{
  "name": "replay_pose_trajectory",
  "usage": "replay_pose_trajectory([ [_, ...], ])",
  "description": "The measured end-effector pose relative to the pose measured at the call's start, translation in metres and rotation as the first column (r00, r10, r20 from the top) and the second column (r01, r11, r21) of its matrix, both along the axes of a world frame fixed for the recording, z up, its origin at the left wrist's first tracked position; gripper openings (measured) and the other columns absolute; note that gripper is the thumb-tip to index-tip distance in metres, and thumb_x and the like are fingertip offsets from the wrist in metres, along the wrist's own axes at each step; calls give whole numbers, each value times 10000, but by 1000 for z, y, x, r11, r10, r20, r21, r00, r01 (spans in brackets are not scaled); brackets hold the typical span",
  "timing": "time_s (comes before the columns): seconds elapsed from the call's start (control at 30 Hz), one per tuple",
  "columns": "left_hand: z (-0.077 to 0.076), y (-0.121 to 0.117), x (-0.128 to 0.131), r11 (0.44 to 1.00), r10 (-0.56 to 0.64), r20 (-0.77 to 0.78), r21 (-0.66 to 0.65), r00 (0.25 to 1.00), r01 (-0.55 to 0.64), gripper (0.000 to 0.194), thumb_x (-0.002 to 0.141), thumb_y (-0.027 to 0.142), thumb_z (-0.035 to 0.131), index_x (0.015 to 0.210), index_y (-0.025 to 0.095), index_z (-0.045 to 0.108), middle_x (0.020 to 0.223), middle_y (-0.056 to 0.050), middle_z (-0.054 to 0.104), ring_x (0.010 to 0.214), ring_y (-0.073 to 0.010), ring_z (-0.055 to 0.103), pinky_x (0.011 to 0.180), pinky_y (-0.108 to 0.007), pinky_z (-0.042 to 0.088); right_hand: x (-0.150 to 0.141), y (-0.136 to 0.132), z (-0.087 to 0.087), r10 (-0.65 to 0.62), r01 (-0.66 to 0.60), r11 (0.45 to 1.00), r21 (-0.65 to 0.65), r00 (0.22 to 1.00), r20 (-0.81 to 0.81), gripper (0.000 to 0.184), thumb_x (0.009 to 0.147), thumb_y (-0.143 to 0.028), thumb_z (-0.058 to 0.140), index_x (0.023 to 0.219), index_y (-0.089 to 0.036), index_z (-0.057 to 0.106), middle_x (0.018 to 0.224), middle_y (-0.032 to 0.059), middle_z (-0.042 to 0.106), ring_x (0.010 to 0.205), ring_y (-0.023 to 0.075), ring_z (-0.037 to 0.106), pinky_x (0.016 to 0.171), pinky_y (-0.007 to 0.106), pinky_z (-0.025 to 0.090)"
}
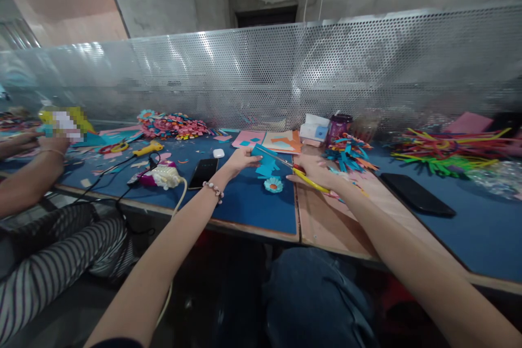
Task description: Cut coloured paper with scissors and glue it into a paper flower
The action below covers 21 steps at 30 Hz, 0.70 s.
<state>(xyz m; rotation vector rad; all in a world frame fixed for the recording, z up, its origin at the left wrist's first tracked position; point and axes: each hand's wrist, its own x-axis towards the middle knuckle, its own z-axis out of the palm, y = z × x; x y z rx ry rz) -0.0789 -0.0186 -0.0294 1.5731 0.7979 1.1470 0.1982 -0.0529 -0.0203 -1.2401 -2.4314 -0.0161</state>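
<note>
My left hand (241, 162) is closed on a piece of blue sheet (267, 161), pinching its left edge above the table. From the right, my right hand (313, 172) grips yellow-handled scissors (308, 178), whose blades reach to the blue sheet. Whether the blades are closed on it I cannot tell. Just below lies a light-blue flower with an orange centre (273, 185). Small blue cut pieces rest on a pink sheet (249, 138) behind my left hand, beside an orange sheet (282, 140).
Nearby lie a phone (204, 173), a white case (218, 153), a power strip (161, 175) with cables and a yellow glue gun (147, 148). Colourful strips (448, 147) and a dark phone (416, 194) are at right. A co-worker's arm (38, 174) is at left. A perforated metal panel (261, 76) stands behind.
</note>
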Motion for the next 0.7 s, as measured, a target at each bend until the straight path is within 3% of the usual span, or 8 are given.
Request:
replay_pose_trajectory([
  [0.27, 0, -1, 1, 1000, -11, 13, 0, 1000, 11, 285, 640, 279, 763, 865, 137, 660, 812, -56, 661, 703, -145, 624, 742, -347, 524, -8, -5, -2, -95, 92, 992, 84, 995, 35, 469, 795, -641, 462, 754, -179, 531, 705, 46, 581, 575, 132, 443, 541, 264, 239],
  [0.7, -2, 1, 0, 1000, -18, -22, 2, 1000, 18, 359, 634, 302, 769, 918, 109, 665, 857, -79, 657, 744, -156, 632, 784, -381, 525, -9, -6, -4, -107, 104, 993, 52, 993, 50, 419, 827, -571, 457, 789, -174, 587, 749, 80, 627, 610, 153, 495, 567, 272, 252],
])
